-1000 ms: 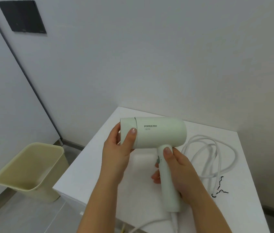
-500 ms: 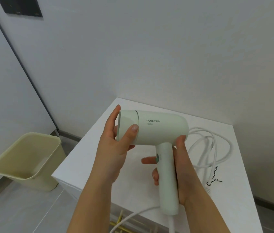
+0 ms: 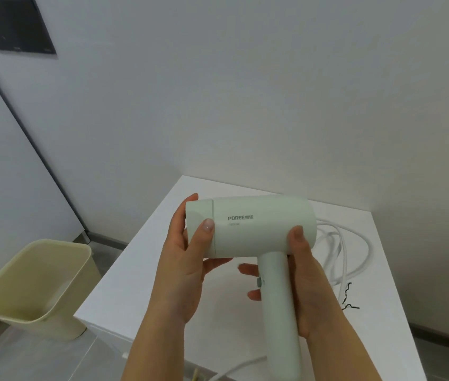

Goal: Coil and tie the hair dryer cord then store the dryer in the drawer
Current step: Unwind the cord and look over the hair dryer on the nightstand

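A pale green hair dryer (image 3: 256, 229) is held up above the white cabinet top (image 3: 141, 270), barrel level and nozzle to the left, handle pointing down. My left hand (image 3: 187, 259) grips the nozzle end, thumb across the front. My right hand (image 3: 304, 276) wraps the handle from behind, thumb up on the barrel's rear. Its white cord (image 3: 347, 251) lies in loose loops on the top at the right, and another stretch runs from the handle's base toward the lower edge. A black twist tie (image 3: 347, 296) lies beside the loops.
A beige waste bin (image 3: 33, 287) stands on the floor left of the cabinet. White walls close in behind and to the right. A dark panel (image 3: 14, 26) is mounted on the wall at the upper left.
The dryer has been lifted a little. My right thumb has slid from the handle up onto the back of the barrel. My left hand keeps its hold on the nozzle.
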